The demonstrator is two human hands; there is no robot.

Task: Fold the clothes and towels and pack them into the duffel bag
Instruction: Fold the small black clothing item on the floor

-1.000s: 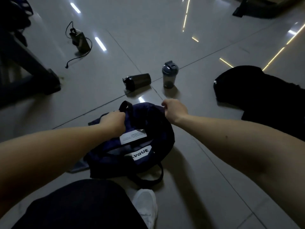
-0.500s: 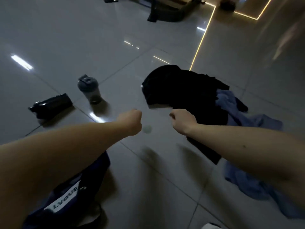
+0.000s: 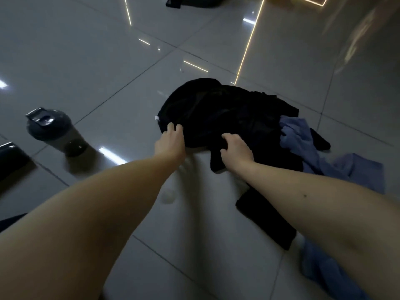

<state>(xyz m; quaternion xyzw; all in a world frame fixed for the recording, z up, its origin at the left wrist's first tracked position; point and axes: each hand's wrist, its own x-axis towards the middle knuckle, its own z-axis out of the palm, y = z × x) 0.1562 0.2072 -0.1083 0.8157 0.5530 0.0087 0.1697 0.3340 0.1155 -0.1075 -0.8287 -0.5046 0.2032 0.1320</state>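
Note:
A crumpled black garment (image 3: pixel 225 111) lies on the grey tiled floor ahead of me. A blue cloth (image 3: pixel 357 174) is spread under and to the right of it. My left hand (image 3: pixel 171 140) reaches the garment's near left edge, fingers apart and touching the fabric. My right hand (image 3: pixel 236 149) rests on the garment's near edge with fingers and thumb curled around a fold. Only a dark corner of the duffel bag (image 3: pixel 12 219) shows at the left edge, behind my left forearm.
A grey shaker bottle (image 3: pixel 54 131) stands on the floor to the left. A black bottle (image 3: pixel 10 158) lies beside it at the frame's edge. Dark equipment (image 3: pixel 190 1) sits at the far top. Light strips reflect in the glossy tiles.
My view swung right, away from the duffel bag. Both hands let go of the bag, crossed the floor as fists, and now reach the black garment.

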